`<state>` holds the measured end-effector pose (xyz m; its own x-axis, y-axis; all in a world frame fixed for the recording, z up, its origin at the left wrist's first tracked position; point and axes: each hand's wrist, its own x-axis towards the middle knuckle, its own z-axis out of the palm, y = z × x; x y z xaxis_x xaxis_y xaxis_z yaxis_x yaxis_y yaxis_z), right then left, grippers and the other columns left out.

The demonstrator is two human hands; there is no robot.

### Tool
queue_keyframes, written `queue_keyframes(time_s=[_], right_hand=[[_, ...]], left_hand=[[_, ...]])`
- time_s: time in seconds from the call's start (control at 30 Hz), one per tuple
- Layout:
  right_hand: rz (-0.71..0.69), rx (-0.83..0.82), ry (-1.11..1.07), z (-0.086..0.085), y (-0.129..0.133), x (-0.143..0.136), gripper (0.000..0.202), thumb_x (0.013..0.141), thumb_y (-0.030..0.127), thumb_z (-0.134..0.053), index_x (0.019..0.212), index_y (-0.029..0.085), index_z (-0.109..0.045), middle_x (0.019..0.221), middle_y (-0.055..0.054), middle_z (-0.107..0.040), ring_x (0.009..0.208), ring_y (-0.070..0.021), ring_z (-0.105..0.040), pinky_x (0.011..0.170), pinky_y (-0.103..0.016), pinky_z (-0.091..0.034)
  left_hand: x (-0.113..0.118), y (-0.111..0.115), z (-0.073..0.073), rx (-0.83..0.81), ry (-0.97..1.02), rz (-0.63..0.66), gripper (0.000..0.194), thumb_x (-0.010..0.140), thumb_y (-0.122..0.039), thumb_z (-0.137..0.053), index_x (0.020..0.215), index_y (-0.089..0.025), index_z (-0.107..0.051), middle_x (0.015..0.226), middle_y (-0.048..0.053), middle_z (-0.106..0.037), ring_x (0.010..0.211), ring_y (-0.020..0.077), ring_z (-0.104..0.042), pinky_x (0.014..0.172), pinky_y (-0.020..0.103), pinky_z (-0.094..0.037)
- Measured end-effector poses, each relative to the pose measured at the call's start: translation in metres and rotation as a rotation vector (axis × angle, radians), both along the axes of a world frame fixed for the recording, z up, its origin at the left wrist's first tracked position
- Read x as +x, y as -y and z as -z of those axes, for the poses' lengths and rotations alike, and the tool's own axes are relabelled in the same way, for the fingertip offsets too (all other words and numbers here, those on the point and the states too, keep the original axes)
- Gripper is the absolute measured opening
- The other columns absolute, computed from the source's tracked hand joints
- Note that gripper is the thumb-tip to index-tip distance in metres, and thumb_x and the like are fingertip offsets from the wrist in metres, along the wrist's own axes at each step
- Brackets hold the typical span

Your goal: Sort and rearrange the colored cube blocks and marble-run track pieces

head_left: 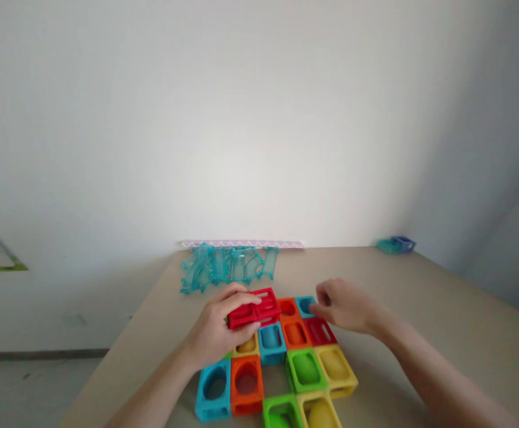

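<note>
My left hand is closed around a pair of joined red blocks, thumb at the near side and fingers over the top. These are at the far left part of a flat grid of colourful hollow cube blocks; whether they rest on it I cannot tell. My right hand is at the far right corner, fingers curled, its thumb tip at the edge of a blue block. What its fingers hold, if anything, is hidden. Nearby in the grid are an orange block, a red slotted block and a green block.
Several clear teal track pieces lie in a pile at the back of the table. Behind them, a patterned strip runs along the wall. Teal pieces and a dark blue block sit in the back right corner.
</note>
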<state>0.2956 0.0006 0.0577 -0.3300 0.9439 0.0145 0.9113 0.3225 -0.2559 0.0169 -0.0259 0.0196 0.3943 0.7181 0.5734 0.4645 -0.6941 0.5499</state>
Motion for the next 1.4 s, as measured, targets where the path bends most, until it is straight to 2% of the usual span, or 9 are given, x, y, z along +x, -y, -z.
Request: queue_keyframes(time_s=[0.1,0.17,0.33,0.53,0.83,1.0,1.13,1.23,1.4], right_hand=[[-0.095,-0.613,-0.024,0.005,-0.01,0.016,0.055,0.082,0.058,-0.046,0.044,0.018,-0.048,0.039,-0.003,-0.052,0.034,-0.0111,-0.045,0.039,-0.023,-0.032],[-0.193,-0.884,-0.181,0.013,-0.016,0.021,0.058,0.081,0.063,-0.046,0.047,0.016,-0.052,0.038,-0.002,-0.053,0.031,-0.0111,-0.047,0.036,-0.022,-0.036],[-0.233,-1.202,-0.508,0.036,-0.033,0.028,0.047,0.077,0.052,-0.056,0.053,0.012,-0.058,0.044,-0.007,-0.062,0.038,-0.0157,-0.06,0.037,-0.021,-0.046],[-0.217,-1.412,-0.643,0.048,-0.045,0.038,0.036,0.074,0.04,-0.062,0.055,0.01,-0.059,0.054,-0.012,-0.068,0.054,-0.0207,-0.07,0.046,-0.022,-0.055],[-0.268,-1.439,-0.657,0.051,-0.05,0.049,0.035,0.069,0.041,-0.067,0.064,0.006,-0.063,0.062,-0.015,-0.071,0.059,-0.0226,-0.071,0.048,-0.023,-0.057],[-0.309,-1.383,-0.669,0.052,-0.047,0.051,0.027,0.065,0.033,-0.068,0.068,0.007,-0.065,0.063,-0.013,-0.071,0.055,-0.0207,-0.07,0.046,-0.022,-0.055],[-0.328,-1.198,-0.774,0.052,-0.044,0.053,0.018,0.059,0.027,-0.065,0.064,0.01,-0.062,0.053,-0.008,-0.066,0.044,-0.0158,-0.062,0.037,-0.019,-0.046],[-0.315,-0.988,-0.9,0.046,-0.044,0.052,0.02,0.057,0.033,-0.055,0.057,0.013,-0.057,0.042,-0.003,-0.057,0.033,-0.0119,-0.05,0.03,-0.018,-0.035],[-0.315,-0.613,-1.037,0.031,-0.037,0.031,0.019,0.058,0.034,-0.048,0.05,0.017,-0.045,0.042,0.003,-0.044,0.039,-0.0079,-0.037,0.039,-0.019,-0.028]], left_hand=[[-0.001,-0.001,0.001,-0.002,-0.005,0.009,0.032,0.077,-0.018,-0.066,0.109,-0.025,-0.062,0.11,0.005,-0.056,0.102,0.0168,-0.057,0.092,0.028,-0.045],[-0.001,0.0,0.001,-0.003,-0.009,0.012,0.032,0.077,-0.018,-0.065,0.109,-0.025,-0.062,0.11,0.005,-0.056,0.102,0.0166,-0.056,0.092,0.028,-0.044],[-0.001,0.001,0.0,-0.011,-0.013,0.018,0.032,0.077,-0.017,-0.065,0.108,-0.025,-0.061,0.109,0.005,-0.055,0.101,0.0164,-0.056,0.09,0.028,-0.045],[-0.001,0.0,0.0,0.004,-0.023,0.003,0.032,0.078,-0.019,-0.066,0.109,-0.026,-0.061,0.109,0.005,-0.056,0.103,0.0169,-0.057,0.092,0.029,-0.044],[-0.001,-0.001,0.002,-0.013,-0.03,0.003,0.032,0.077,-0.018,-0.065,0.109,-0.026,-0.061,0.11,0.005,-0.056,0.101,0.0173,-0.057,0.091,0.029,-0.046],[-0.001,-0.001,0.0,-0.009,-0.034,0.006,0.032,0.077,-0.019,-0.065,0.108,-0.024,-0.062,0.109,0.007,-0.057,0.101,0.0188,-0.057,0.091,0.032,-0.046],[-0.001,0.0,-0.002,-0.006,-0.042,0.003,0.031,0.078,-0.02,-0.065,0.108,-0.024,-0.062,0.109,0.007,-0.057,0.101,0.0192,-0.058,0.091,0.032,-0.047],[-0.001,0.0,-0.002,-0.003,-0.04,0.002,0.031,0.078,-0.021,-0.064,0.109,-0.025,-0.062,0.11,0.006,-0.058,0.101,0.0185,-0.058,0.09,0.031,-0.047],[0.0,0.002,-0.002,-0.015,-0.024,-0.002,0.042,0.076,-0.02,-0.066,0.117,-0.025,-0.057,0.114,0.006,-0.06,0.105,0.0189,-0.058,0.094,0.031,-0.046]])
